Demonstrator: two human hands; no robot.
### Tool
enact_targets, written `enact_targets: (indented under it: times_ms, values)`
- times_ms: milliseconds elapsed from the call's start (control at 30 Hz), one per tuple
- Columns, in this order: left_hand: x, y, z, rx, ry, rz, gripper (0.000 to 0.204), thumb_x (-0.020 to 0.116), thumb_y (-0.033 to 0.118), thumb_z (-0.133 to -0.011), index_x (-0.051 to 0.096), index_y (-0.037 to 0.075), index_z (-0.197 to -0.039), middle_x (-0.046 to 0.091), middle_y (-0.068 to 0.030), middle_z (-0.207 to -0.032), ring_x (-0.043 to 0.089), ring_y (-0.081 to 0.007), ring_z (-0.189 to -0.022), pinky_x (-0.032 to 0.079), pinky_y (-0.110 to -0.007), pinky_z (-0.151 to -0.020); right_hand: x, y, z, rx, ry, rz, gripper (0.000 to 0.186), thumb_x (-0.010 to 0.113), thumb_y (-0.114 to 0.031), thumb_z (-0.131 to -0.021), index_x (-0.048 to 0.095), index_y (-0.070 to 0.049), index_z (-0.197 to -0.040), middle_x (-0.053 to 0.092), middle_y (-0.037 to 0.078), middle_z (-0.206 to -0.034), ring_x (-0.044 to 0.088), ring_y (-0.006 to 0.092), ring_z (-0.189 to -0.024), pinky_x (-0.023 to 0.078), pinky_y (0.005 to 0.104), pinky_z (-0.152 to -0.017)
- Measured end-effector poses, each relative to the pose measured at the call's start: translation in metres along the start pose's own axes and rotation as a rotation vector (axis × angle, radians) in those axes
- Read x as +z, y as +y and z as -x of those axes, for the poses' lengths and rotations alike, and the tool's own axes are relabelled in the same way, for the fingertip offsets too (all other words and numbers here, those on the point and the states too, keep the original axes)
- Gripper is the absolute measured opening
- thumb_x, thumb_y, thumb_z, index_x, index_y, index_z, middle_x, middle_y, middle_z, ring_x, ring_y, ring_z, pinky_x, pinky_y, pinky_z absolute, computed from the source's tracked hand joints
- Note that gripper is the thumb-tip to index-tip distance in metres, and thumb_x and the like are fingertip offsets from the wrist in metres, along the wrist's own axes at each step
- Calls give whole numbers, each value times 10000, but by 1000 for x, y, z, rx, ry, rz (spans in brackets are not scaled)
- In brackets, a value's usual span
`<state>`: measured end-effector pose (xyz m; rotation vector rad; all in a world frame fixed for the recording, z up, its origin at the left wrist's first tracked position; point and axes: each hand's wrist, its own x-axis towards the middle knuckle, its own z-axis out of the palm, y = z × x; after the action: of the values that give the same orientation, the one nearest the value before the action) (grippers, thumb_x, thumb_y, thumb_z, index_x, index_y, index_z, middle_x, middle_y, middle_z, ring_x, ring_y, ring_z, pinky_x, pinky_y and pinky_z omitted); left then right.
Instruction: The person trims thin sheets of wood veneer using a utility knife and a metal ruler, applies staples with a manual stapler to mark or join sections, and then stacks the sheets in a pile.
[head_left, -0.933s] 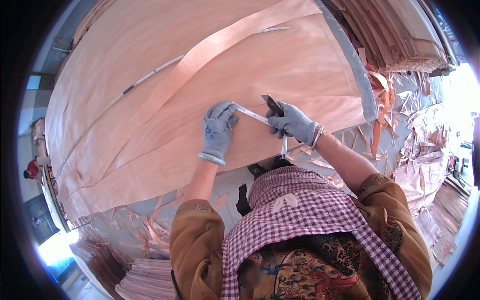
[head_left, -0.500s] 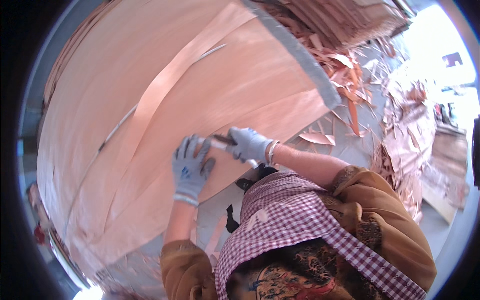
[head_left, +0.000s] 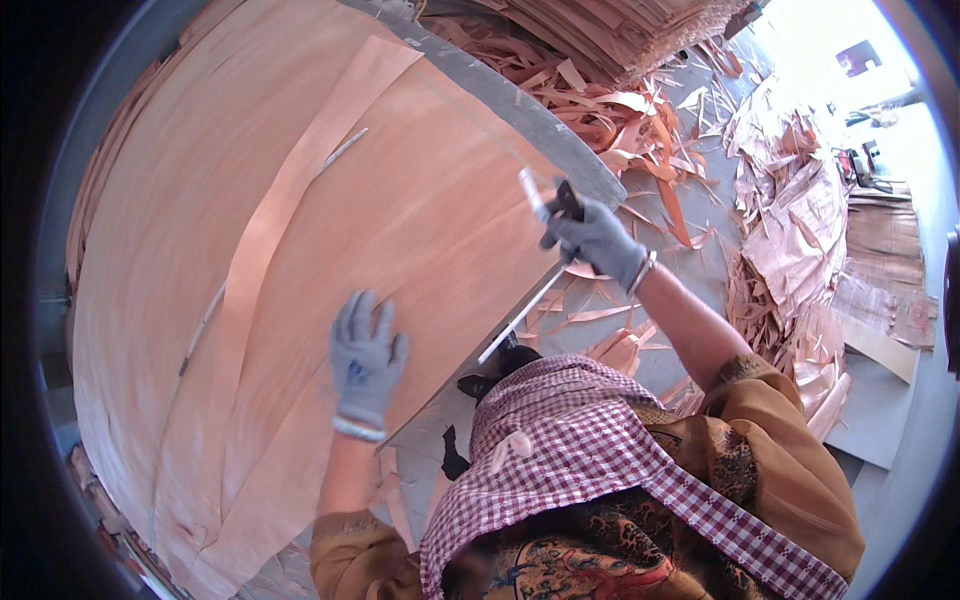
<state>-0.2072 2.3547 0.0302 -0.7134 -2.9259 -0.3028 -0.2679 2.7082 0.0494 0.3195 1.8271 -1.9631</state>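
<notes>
My left hand (head_left: 366, 365), in a grey-blue glove, lies on a large sheet of pinkish wood veneer (head_left: 430, 230), fingers stretched out. At the sheet's right edge, my gloved right hand (head_left: 597, 240) is closed round a knife (head_left: 570, 200) with a dark handle; a bright, pale blade-like part (head_left: 531, 188) shows beside it, blurred. Below this hand a thin white rod (head_left: 520, 315) slants along the sheet's near edge; whether the hand touches it I cannot tell. A long, narrow veneer strip (head_left: 262, 230) lies across the sheet, over a thin pale rod (head_left: 205, 325).
A grey board edge (head_left: 570, 145) borders the sheet. Beyond it are heaped veneer scraps (head_left: 630, 120) and a veneer stack (head_left: 620, 35). Crumpled veneer sheets (head_left: 785, 190) lie at the right. A checked apron (head_left: 580, 440) covers my front, close to the sheet's near edge.
My right hand has moved right and away from my left hand, carrying the knife to the sheet's edge. My left hand stays on the veneer. The whole view has shifted somewhat.
</notes>
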Motion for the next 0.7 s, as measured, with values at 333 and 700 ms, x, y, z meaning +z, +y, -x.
enact_targets:
  times_ms: [333, 700]
  values:
    - [83, 104, -173, 365, 164, 174, 448, 520, 255, -853, 502, 42, -1247, 474, -118, -1313, 382, -271, -1260, 274, -411, -1057, -43, 18, -28, 104, 175, 153, 139, 573, -139, -862, 512, -37, -936, 613, 71, -700, 545, 102, -455, 400, 210, -391]
    - [63, 138, -195, 325, -321, -62, 496, 509, 521, -816, 427, 433, -1297, 316, -154, -1417, 246, -314, -1317, 200, -506, -1030, -56, 37, 22, 199, 187, 108, 157, 604, -155, -847, 535, -17, -874, 623, 63, -707, 583, 110, -510, 409, 214, -432]
